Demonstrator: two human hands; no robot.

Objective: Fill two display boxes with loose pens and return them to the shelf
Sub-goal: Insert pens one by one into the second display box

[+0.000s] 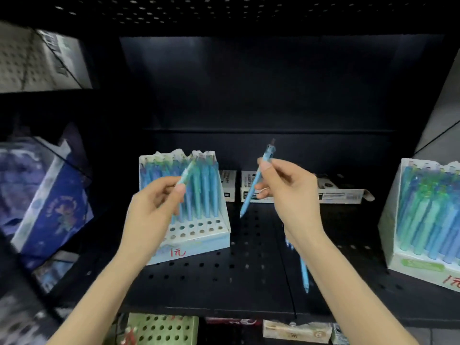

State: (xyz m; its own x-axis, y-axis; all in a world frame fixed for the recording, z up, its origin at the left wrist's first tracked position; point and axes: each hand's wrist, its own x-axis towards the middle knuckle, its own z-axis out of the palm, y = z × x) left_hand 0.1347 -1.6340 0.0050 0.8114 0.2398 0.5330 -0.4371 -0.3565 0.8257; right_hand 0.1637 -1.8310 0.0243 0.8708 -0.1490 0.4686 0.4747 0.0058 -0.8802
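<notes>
Pens [304, 272] seemed light, stiff and slippery; our right hand [286, 192] pinched one pen [249, 197] at mid-barrel, our left hand [154, 202] pinched another pen [186, 174] before the display box [194, 242] on the shelf [249, 270].

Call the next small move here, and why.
Probably lower the pen in the left hand into an empty front hole of the left display box. That hand pinches it right over the box, whose front rows are open; the right hand holds a second pen farther off.

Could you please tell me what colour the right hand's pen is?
The pen is light blue; the head view shows it best.
</notes>
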